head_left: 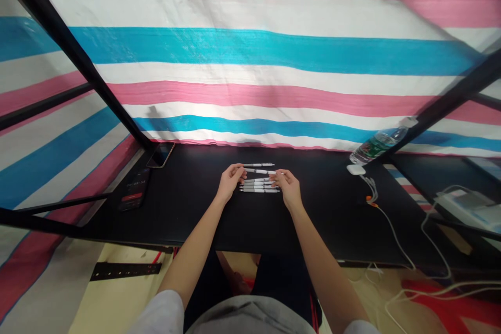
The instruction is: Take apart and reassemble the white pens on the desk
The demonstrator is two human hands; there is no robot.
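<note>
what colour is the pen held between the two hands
The pen looks mostly white with darker grey parts, seen best in the head view.

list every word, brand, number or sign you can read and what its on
None reads with certainty.
Black phone with a red bar on its screen: white digits, perhaps ending "14", blurred.
Clear plastic bottle with green label: lettering too small.
Slim white-and-grey pens: any print too small.

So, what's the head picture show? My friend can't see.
Left hand and right hand hold a slim white pen by its ends at a black table, among similar pens; behind hangs a pink, white and blue striped sheet.
</note>
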